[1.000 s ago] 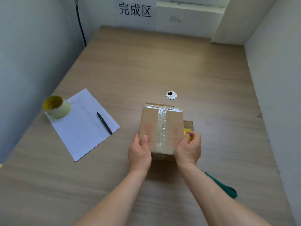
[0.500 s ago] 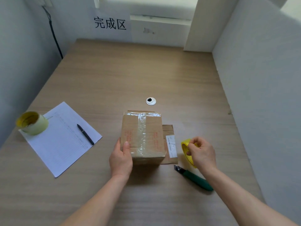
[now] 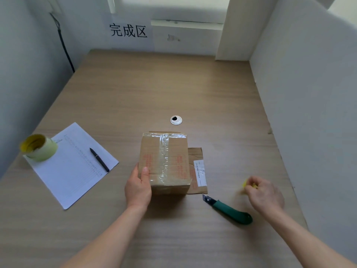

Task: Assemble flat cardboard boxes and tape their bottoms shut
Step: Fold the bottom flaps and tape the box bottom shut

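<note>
desk (image 3: 193,84): bearing all items; wall sign (image 3: 128,31) reading 完成区, probably marking the finished zone
box (image 3: 165,161): sitting mid-desk, taped bottom facing up, red print unreadable
left hand (image 3: 138,187): gripping its near-left corner, likely steadying it
right hand (image 3: 265,193): well apart, curling round blurred yellow tape roll (image 3: 245,184)
knife (image 3: 229,208): lying between

Packing workstation: partitioned wooden desk (image 3: 193,89), wall sign (image 3: 128,31), tape roll (image 3: 38,147).
</note>
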Demonstrator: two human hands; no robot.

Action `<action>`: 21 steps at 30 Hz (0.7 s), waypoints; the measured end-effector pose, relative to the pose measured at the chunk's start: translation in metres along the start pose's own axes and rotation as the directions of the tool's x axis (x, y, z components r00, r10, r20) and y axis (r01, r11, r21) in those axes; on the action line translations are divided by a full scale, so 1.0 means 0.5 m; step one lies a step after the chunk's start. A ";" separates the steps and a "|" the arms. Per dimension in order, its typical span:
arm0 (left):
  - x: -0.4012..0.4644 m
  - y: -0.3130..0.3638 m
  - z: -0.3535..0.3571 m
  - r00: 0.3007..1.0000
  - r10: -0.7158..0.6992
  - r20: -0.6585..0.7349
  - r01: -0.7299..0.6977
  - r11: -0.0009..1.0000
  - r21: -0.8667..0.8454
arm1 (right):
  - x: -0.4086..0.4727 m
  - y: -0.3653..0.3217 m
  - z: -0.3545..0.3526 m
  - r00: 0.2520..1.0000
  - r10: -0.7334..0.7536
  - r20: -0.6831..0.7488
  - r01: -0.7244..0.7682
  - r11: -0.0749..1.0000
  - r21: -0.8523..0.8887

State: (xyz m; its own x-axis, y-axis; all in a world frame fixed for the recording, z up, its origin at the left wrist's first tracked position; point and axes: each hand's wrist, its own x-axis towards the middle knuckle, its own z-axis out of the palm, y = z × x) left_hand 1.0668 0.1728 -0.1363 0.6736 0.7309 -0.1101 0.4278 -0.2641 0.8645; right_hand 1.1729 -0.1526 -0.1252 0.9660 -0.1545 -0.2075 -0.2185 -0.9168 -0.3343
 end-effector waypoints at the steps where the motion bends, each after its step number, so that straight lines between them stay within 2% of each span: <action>1: 0.001 0.000 0.000 1.000 0.001 0.000 -0.001 1.000 0.003 | -0.001 0.006 0.001 1.000 -0.023 0.022 0.024 0.999 -0.033; 5: 0.001 0.001 -0.001 1.000 -0.006 0.009 0.006 1.000 0.016 | -0.005 0.015 -0.002 0.990 -0.080 0.115 0.097 0.984 -0.152; 14: -0.002 0.010 -0.010 0.998 -0.026 0.058 0.027 0.999 -0.019 | -0.087 0.080 0.048 0.978 -0.195 0.076 0.205 0.964 -0.169; 17: -0.001 0.012 -0.012 0.997 -0.030 0.065 0.031 0.999 -0.011 | -0.094 0.065 0.036 0.971 -0.204 0.127 0.237 0.903 -0.357; 19: -0.001 0.011 -0.012 0.997 -0.033 0.072 0.034 0.999 -0.007 | -0.096 0.030 0.019 0.973 -0.227 0.044 0.225 0.885 -0.407; 21: -0.002 0.014 -0.011 0.996 -0.045 0.072 0.045 0.999 0.004 | -0.107 -0.030 0.009 0.958 -0.274 -0.088 0.252 0.945 -0.207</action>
State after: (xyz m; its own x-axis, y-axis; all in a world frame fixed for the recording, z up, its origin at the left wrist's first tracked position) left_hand 1.0657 0.1738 -0.1275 0.6954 0.6946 -0.1844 0.4600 -0.2332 0.8567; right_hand 1.1238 -0.1290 -0.1129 0.9971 0.0713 -0.0262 0.0656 -0.9819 -0.1776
